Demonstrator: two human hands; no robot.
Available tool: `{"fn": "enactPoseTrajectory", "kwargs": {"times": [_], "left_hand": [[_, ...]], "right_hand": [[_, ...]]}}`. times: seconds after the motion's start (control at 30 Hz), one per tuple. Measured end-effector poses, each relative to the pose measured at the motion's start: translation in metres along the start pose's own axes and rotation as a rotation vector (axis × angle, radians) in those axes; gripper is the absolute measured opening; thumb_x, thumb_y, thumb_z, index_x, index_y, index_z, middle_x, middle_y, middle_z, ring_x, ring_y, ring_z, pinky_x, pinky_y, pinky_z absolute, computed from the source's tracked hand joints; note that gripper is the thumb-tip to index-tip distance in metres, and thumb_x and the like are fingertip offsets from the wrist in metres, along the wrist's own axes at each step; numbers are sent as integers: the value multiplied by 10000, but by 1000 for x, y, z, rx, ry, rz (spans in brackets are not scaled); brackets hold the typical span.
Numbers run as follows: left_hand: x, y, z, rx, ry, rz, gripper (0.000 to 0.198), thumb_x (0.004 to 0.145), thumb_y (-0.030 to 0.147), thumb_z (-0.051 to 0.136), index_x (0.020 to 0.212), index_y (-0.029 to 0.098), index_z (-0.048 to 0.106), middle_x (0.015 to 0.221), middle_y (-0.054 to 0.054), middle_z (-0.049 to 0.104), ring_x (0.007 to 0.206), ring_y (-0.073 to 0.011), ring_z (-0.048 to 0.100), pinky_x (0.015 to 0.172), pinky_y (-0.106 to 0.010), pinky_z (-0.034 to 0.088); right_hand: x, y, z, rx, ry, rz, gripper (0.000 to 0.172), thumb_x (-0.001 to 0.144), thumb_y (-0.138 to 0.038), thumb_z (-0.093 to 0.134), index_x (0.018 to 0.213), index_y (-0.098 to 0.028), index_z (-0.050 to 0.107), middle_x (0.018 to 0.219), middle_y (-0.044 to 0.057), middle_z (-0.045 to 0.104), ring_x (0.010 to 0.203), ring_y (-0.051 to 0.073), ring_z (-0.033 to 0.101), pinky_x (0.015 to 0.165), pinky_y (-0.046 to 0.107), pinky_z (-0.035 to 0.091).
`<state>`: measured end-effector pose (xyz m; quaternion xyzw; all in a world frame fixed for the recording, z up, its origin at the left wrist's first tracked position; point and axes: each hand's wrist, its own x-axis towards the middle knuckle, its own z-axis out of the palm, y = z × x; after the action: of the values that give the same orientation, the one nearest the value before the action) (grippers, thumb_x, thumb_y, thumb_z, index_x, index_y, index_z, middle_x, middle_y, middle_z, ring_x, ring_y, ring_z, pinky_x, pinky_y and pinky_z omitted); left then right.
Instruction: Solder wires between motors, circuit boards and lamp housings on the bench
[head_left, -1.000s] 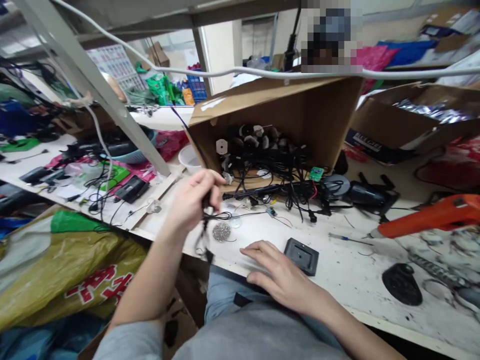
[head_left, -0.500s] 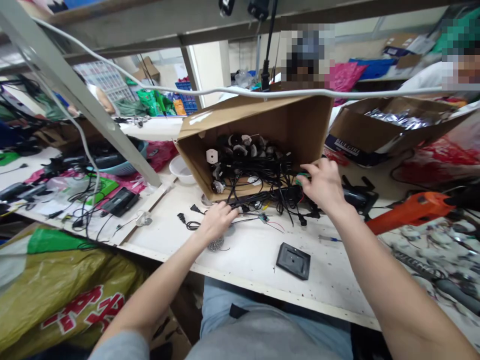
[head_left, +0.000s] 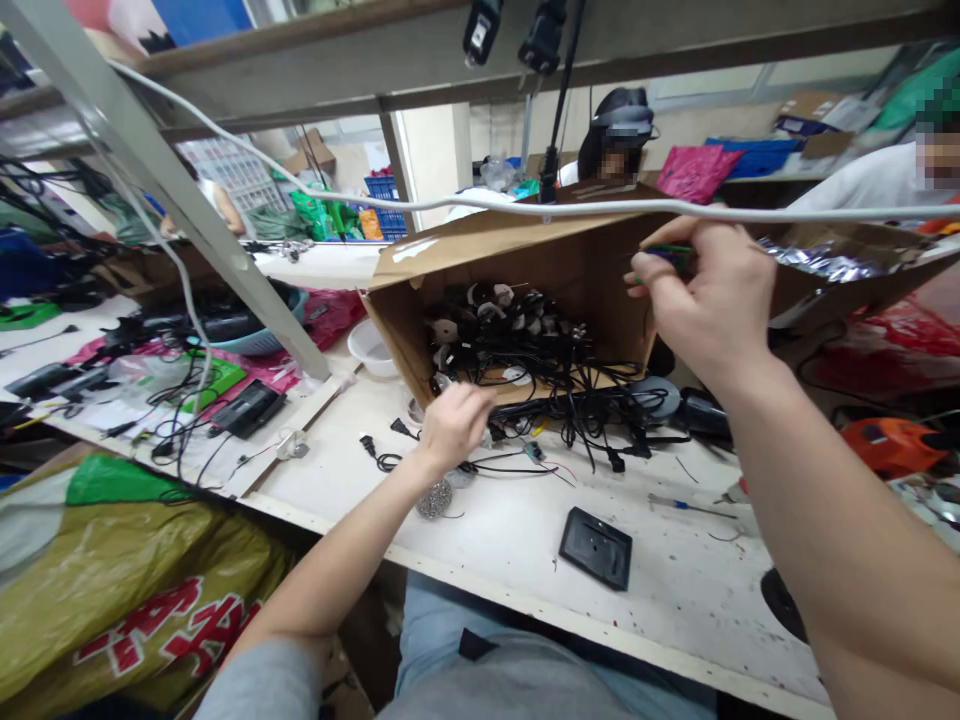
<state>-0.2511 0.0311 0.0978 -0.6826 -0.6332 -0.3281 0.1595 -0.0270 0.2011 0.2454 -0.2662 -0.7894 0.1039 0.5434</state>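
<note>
My right hand (head_left: 712,295) is raised at the right side of an open cardboard box (head_left: 592,240), its fingers pinching a small green circuit board (head_left: 671,257) that they partly hide. Lower down, my left hand (head_left: 456,428) is curled closed at the box's front edge, beside a tangle of black cables (head_left: 574,390); whatever lies in its fingers is hidden. Another small circuit board (head_left: 534,451) with thin wires rests on the white bench just right of that hand. Close under my left wrist sits a ball of metal scouring wire (head_left: 434,498).
On the bench lie a square black plastic piece (head_left: 596,548) and a blue-handled screwdriver (head_left: 686,505). A white cable (head_left: 487,203) crosses in front of the box's top. A slanting metal post (head_left: 225,235) stands at left; an orange tool (head_left: 892,445) lies at right.
My right hand has risen from the cables to the box's upper right, carrying the green board. My left hand has shifted slightly, its fingers more curled. The view has also shifted a little.
</note>
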Motion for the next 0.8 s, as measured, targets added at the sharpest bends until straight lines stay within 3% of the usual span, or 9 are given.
{"fn": "enactPoseTrajectory", "kwargs": {"times": [0.07, 0.17, 0.27, 0.37, 0.47, 0.53, 0.67, 0.73, 0.8], "left_hand": [[33, -3, -6, -7, 143, -94, 319, 1008, 250, 483, 1279, 164, 629, 1234, -142, 685, 1127, -253, 618, 1014, -399, 483], [80, -7, -6, -44, 71, -100, 553, 919, 275, 638, 1443, 157, 506, 1438, -145, 568, 1256, -272, 564, 1043, -386, 484], [109, -7, -2, -10, -90, -113, 275, 936, 226, 596, 1192, 169, 678, 1211, -105, 688, 1116, -251, 620, 932, -344, 515], [113, 0, -19, 111, -19, -91, 171, 943, 196, 570, 1001, 163, 728, 1010, -88, 727, 978, -254, 604, 875, -366, 498], [92, 8, -61, 193, 70, 64, 237, 991, 269, 536, 1100, 190, 731, 1024, -81, 732, 908, -244, 575, 827, -385, 479], [68, 11, -92, 260, 42, 159, 284, 1018, 285, 488, 1162, 217, 724, 1035, -80, 734, 857, -232, 571, 796, -389, 468], [6, -1, -124, 359, -119, 182, 301, 1014, 266, 477, 1174, 258, 731, 984, -81, 734, 792, -224, 585, 728, -381, 488], [-27, -17, -120, 396, -217, 115, 299, 999, 242, 470, 1100, 246, 752, 921, -90, 725, 772, -229, 599, 720, -385, 509], [-57, -37, -108, 413, -307, 3, 258, 974, 247, 509, 1028, 228, 760, 895, -99, 723, 761, -234, 612, 700, -379, 523]], "right_hand": [[-6, -17, -6, 44, 32, -49, 77, 945, -291, 621, 996, -250, 662, 968, 45, 663, 762, 190, 689, 757, 387, 593], [-19, -39, -14, 168, 31, -27, 103, 926, -313, 674, 1008, -251, 674, 931, 25, 667, 751, 179, 709, 701, 358, 612], [-31, -47, -26, 309, 28, 95, 137, 859, -308, 748, 944, -234, 670, 845, 9, 669, 691, 171, 710, 589, 314, 590], [-44, -31, -44, 399, 60, 326, 212, 752, -340, 811, 866, -217, 680, 746, 8, 683, 575, 150, 658, 451, 260, 473], [-68, -2, -60, 413, -99, 591, 340, 644, -414, 844, 882, -214, 705, 755, 47, 727, 561, 166, 645, 433, 262, 431], [-92, 13, -61, 341, -300, 617, 360, 657, -445, 823, 909, -221, 698, 785, 56, 739, 623, 196, 675, 492, 294, 484], [-148, 20, -27, 75, -588, 221, 133, 904, -311, 597, 983, -226, 662, 875, 52, 720, 774, 207, 686, 687, 335, 547], [-171, 17, 3, -91, -637, -59, 153, 963, -207, 496, 1011, -203, 641, 920, 87, 693, 855, 225, 665, 743, 341, 539], [-187, 15, 33, -252, -713, -220, 191, 978, -135, 449, 996, -189, 631, 911, 104, 658, 871, 241, 633, 730, 337, 521]]}}
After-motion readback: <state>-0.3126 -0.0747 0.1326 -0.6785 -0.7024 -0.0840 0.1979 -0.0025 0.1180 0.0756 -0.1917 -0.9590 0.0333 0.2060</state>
